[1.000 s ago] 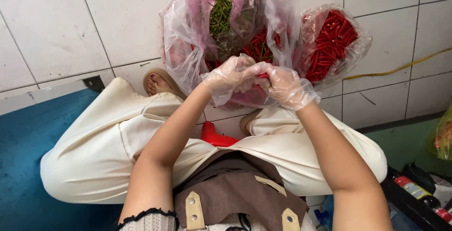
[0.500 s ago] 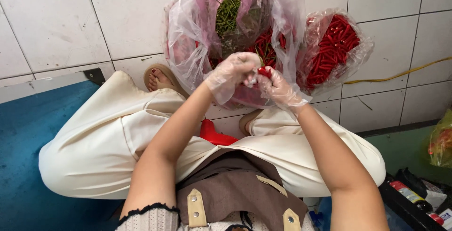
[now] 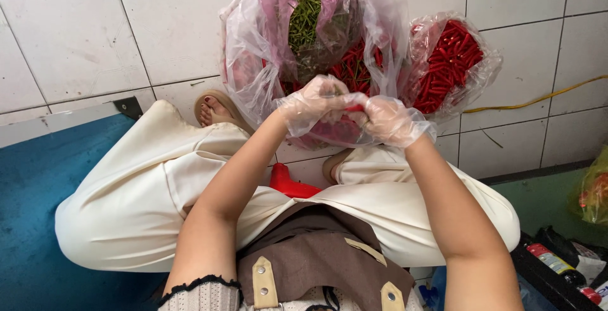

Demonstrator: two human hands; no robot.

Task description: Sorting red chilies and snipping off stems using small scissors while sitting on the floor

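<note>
Both my hands wear thin clear plastic gloves and meet over a plastic bag of red chili peppers [image 3: 345,70] on the tiled floor. My left hand [image 3: 315,104] and my right hand [image 3: 387,120] pinch one red chili pepper [image 3: 355,108] between them. A pile of green chili stems [image 3: 305,13] lies in a pink-tinted bag behind the hands. A second clear bag of red chilies [image 3: 448,61] sits to the right.
I sit with my legs in cream trousers [image 3: 145,190] spread apart, a sandalled foot [image 3: 212,109] at the left. A blue mat [image 3: 31,178] lies left. A yellow cable [image 3: 538,99] runs along the tiles. Bottles and a bag [image 3: 595,187] sit at the right edge.
My hands have stayed joined on the chili over the bag, shifting slightly. The view has moved a little closer to the bags.
</note>
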